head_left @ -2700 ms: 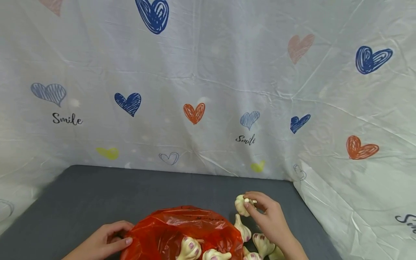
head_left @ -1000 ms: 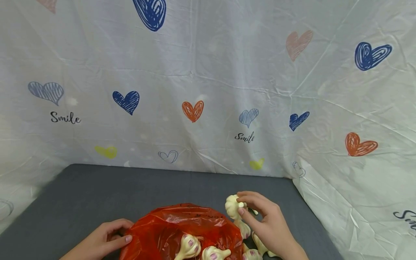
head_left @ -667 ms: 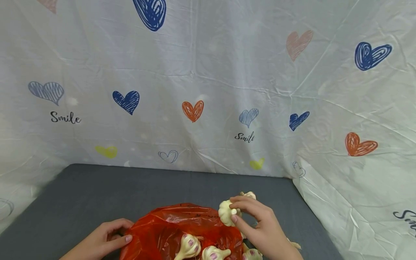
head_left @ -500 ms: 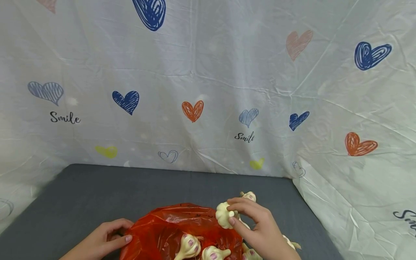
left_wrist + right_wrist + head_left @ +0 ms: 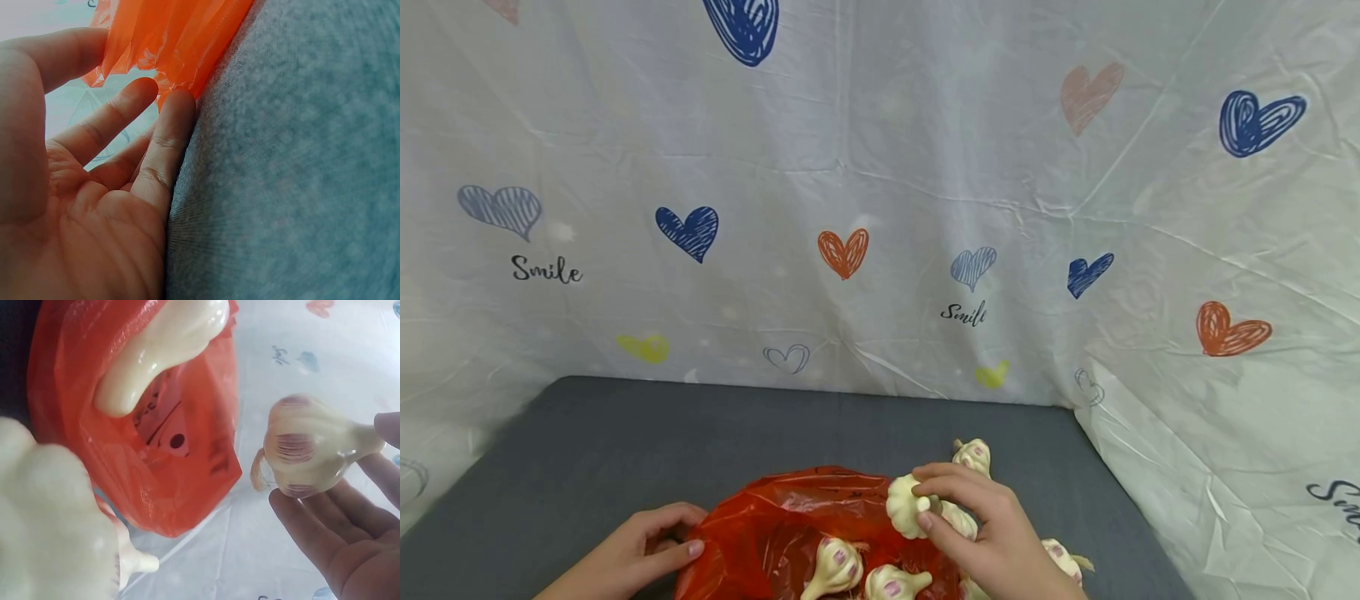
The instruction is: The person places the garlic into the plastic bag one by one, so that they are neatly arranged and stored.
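Note:
My right hand (image 5: 981,525) pinches a garlic bulb (image 5: 904,506) by its neck, over the right rim of a red plastic bag (image 5: 730,542). In the right wrist view the held bulb (image 5: 300,447) shows purple streaks and a root tuft, with the thumb on its neck and fingers beneath. My left hand (image 5: 647,550) grips the bag's left edge between thumb and fingers; the left wrist view shows the orange-red film (image 5: 169,37) at its fingertips. Inside the bag lie a garlic bulb (image 5: 837,567) and another bulb (image 5: 897,582).
Outside the bag on the dark grey table (image 5: 700,425) sit a bulb (image 5: 973,454) at the back, one (image 5: 958,520) partly behind my right hand, and one (image 5: 1063,558) to its right. A white sheet (image 5: 895,167) printed with hearts rises behind the table.
My right hand has carried the garlic bulb leftward and slightly down, from beyond the bag's right side to its rim. Bulbs behind the hand have come into sight. The left hand stays at the bag.

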Tool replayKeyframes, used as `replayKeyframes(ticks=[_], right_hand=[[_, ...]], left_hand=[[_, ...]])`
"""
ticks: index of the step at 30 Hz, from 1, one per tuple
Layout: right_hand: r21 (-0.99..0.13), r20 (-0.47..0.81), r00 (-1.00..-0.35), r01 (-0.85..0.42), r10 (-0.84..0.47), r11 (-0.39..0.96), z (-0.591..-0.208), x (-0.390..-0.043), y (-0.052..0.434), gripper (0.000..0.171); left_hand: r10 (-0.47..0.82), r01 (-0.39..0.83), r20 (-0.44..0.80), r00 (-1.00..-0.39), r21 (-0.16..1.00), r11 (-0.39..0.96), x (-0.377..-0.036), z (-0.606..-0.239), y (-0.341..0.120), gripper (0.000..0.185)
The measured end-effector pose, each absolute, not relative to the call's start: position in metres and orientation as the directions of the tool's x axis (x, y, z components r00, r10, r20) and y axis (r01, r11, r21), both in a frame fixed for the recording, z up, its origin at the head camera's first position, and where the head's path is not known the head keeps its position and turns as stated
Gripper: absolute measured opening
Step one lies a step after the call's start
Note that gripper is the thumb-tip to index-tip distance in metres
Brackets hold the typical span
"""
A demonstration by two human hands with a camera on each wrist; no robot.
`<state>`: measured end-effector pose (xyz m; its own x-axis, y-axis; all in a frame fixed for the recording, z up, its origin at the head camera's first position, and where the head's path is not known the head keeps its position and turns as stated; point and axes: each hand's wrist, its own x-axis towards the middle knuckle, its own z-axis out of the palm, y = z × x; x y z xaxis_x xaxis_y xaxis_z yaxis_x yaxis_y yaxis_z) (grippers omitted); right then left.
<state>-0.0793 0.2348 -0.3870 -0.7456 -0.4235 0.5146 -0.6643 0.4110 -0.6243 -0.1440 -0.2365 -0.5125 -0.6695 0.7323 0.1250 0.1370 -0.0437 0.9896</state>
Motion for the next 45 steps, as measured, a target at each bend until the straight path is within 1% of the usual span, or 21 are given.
replayKeyframes(ticks=[5,9,15,21,25,27,33,35,37,41,45], right_hand=[[-0.61,0.515,-0.737,-0.674,-0.438,0.417,-0.387,-0.078,0.232,0.026],[-0.624,0.504,-0.738,-0.67,-0.449,0.401,-0.39,-0.078,0.23,0.025],[-0.642,0.483,-0.724,-0.675,-0.493,0.362,-0.395,-0.078,0.227,0.024],[-0.667,0.43,-0.744,-0.644,-0.511,0.375,-0.398,-0.078,0.223,0.02],[-0.662,0.43,-0.733,-0.653,-0.527,0.368,-0.402,-0.079,0.222,0.02],[-0.648,0.448,-0.715,-0.673,-0.536,0.356,-0.405,-0.081,0.222,0.022],[-0.523,0.56,-0.599,-0.792,-0.573,0.316,-0.414,-0.087,0.218,0.027],[-0.513,0.568,-0.584,-0.802,-0.58,0.306,-0.416,-0.088,0.217,0.027],[-0.516,0.563,-0.584,-0.801,-0.584,0.303,-0.418,-0.09,0.217,0.027],[-0.557,0.528,-0.62,-0.769,-0.581,0.314,-0.42,-0.09,0.218,0.025],[-0.601,0.489,-0.658,-0.73,-0.573,0.326,-0.421,-0.089,0.217,0.025]], left_hand=[[0.731,0.11,0.105,-0.674,0.993,-0.041,-0.143,-0.512,-0.238,0.034],[0.73,0.092,0.093,-0.677,0.995,-0.041,-0.143,-0.511,-0.237,0.034],[0.732,0.107,0.111,-0.673,0.993,-0.052,-0.143,-0.513,-0.237,0.034],[0.732,0.106,0.112,-0.672,0.993,-0.054,-0.144,-0.514,-0.237,0.034],[0.733,0.095,0.103,-0.673,0.994,-0.053,-0.144,-0.514,-0.238,0.034],[0.736,0.083,0.098,-0.67,0.995,-0.057,-0.144,-0.514,-0.238,0.034],[0.736,0.089,0.099,-0.67,0.995,-0.053,-0.144,-0.515,-0.239,0.034],[0.733,0.107,0.108,-0.672,0.993,-0.048,-0.144,-0.515,-0.239,0.034],[0.732,0.122,0.115,-0.671,0.992,-0.044,-0.144,-0.515,-0.239,0.034],[0.729,0.14,0.121,-0.674,0.99,-0.036,-0.143,-0.514,-0.238,0.034],[0.728,0.125,0.109,-0.677,0.992,-0.033,-0.144,-0.513,-0.238,0.034]])
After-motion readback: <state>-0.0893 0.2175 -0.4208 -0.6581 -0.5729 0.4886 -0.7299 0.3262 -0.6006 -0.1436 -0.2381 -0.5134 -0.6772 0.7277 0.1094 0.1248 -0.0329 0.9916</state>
